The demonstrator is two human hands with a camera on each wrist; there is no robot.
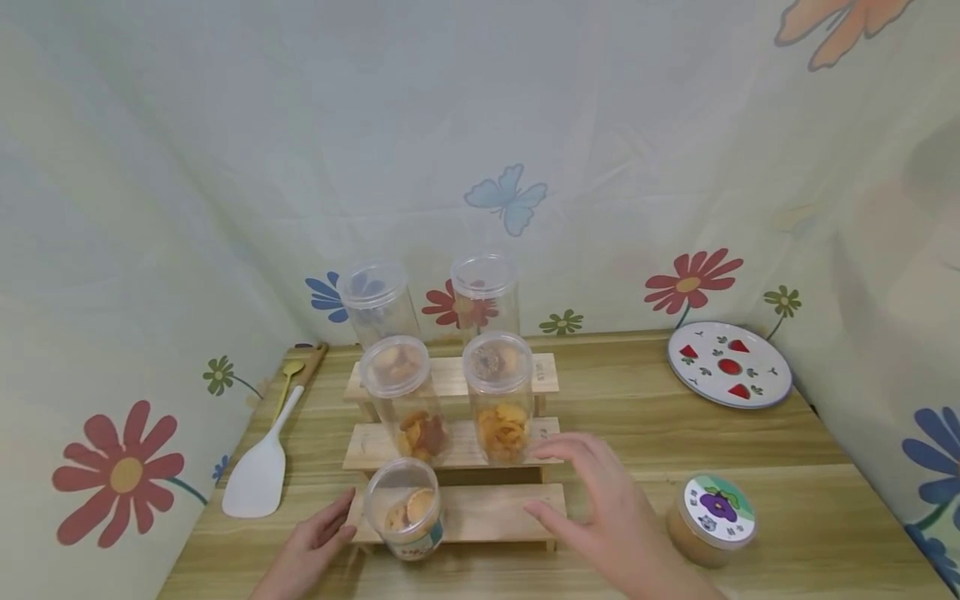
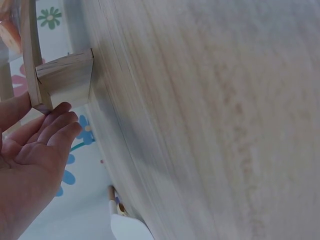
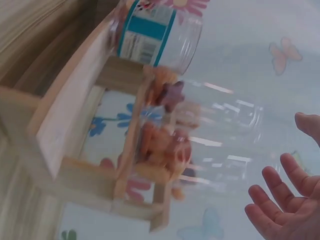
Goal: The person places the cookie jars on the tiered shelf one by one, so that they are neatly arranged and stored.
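A three-step wooden rack (image 1: 498,510) stands on the table. My left hand (image 1: 309,546) is at the left end of its lowest step, thumb and fingers on either side of the plank end in the left wrist view. A clear jar (image 1: 405,508) of round biscuits sits on that step. Two taller clear jars, the left jar (image 1: 401,400) and the right jar (image 1: 501,400), hold orange snacks on the middle step. My right hand (image 1: 600,517) has its fingers spread beside the rack's right side, holding nothing; in the right wrist view it is apart from the jars.
Two clear jars, one at left (image 1: 378,304) and one at right (image 1: 486,296), stand on the top step. At left lie a white spatula (image 1: 257,475) and a yellow spoon (image 1: 288,375). A flower-labelled tub (image 1: 711,521) and a strawberry-patterned plate (image 1: 729,392) are at right.
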